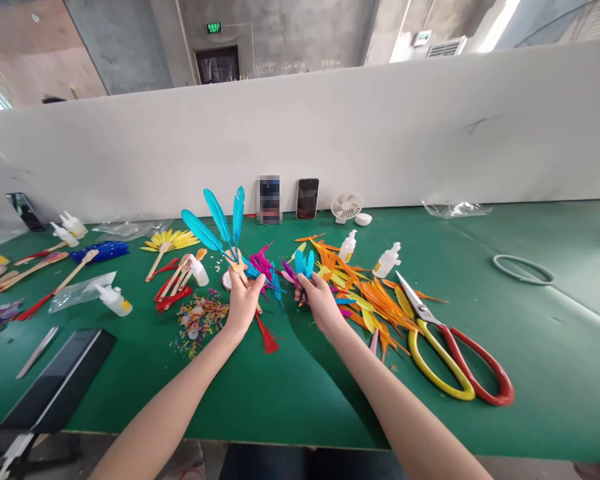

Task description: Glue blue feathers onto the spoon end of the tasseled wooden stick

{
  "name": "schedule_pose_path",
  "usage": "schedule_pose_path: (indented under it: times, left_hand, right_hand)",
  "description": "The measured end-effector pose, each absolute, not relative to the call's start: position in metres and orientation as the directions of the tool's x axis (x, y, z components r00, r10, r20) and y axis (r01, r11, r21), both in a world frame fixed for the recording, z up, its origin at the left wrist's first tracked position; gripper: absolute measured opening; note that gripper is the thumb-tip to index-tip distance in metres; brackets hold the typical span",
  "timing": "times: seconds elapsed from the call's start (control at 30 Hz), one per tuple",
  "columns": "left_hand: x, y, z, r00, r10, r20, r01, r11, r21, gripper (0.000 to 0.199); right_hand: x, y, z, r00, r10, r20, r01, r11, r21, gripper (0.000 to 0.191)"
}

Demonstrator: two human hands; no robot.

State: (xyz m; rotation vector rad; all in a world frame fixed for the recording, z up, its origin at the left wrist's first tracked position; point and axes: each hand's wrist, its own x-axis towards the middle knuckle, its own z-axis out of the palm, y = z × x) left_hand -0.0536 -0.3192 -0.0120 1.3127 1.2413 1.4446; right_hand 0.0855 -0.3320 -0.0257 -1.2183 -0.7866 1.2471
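Observation:
My left hand (244, 297) is closed around a wooden fan handle with a red tassel (268, 335) hanging below it. Three long blue feathers (219, 217) spread upward from the handle's top. To its right, my right hand (317, 293) pinches small blue feathers (305, 263) that point upward. Magenta feathers (261, 261) lie between and behind the hands. Beside my right hand is a pile of orange feathers (380, 299) mixed with yellow ones.
Large scissors (447, 343) lie open at the right, near glue bottles (387, 260). Two phones (307, 199) and a small fan (347, 207) stand at the back. Left are a yellow feather fan (170, 241), a blue one (105, 251), beads (200, 320) and a black box (63, 380).

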Motion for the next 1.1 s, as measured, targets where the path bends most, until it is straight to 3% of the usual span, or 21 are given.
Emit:
schedule_pose_path:
  times: [0.1, 0.3, 0.5, 0.67, 0.9, 1.1]
  left_hand:
    - [-0.050, -0.322, -0.014, -0.084, 0.984, 0.160, 0.028, -0.158, 0.987, 0.045]
    - [-0.041, -0.330, -0.012, 0.124, 0.992, 0.000, -0.202, 0.025, 0.979, 0.051]
    - [-0.040, -0.330, -0.010, 0.121, 0.992, 0.018, -0.270, 0.015, 0.963, 0.048]
    - [-0.042, -0.326, -0.017, 0.059, 0.994, 0.090, -0.196, -0.077, 0.978, 0.047]
    - [-0.041, -0.325, -0.017, 0.079, 0.993, 0.091, -0.213, -0.072, 0.974, 0.046]
    - [-0.048, -0.317, -0.016, 0.007, 0.993, 0.117, -0.225, -0.112, 0.968, 0.044]
  right_hand:
    - [0.087, -0.332, -0.024, 0.107, 0.979, -0.174, -0.297, -0.136, -0.945, 0.031]
    - [0.084, -0.337, -0.021, -0.086, 0.971, -0.225, -0.348, -0.241, -0.906, 0.025]
    - [0.080, -0.342, -0.019, -0.163, 0.933, -0.319, -0.349, -0.357, -0.866, 0.012]
    - [0.076, -0.341, -0.018, -0.142, 0.924, -0.356, -0.398, -0.382, -0.834, 0.004]
    - [0.072, -0.342, -0.019, -0.047, 0.920, -0.388, -0.458, -0.365, -0.810, 0.012]
    - [0.084, -0.331, -0.026, 0.055, 0.907, -0.417, -0.642, -0.288, -0.711, 0.026]
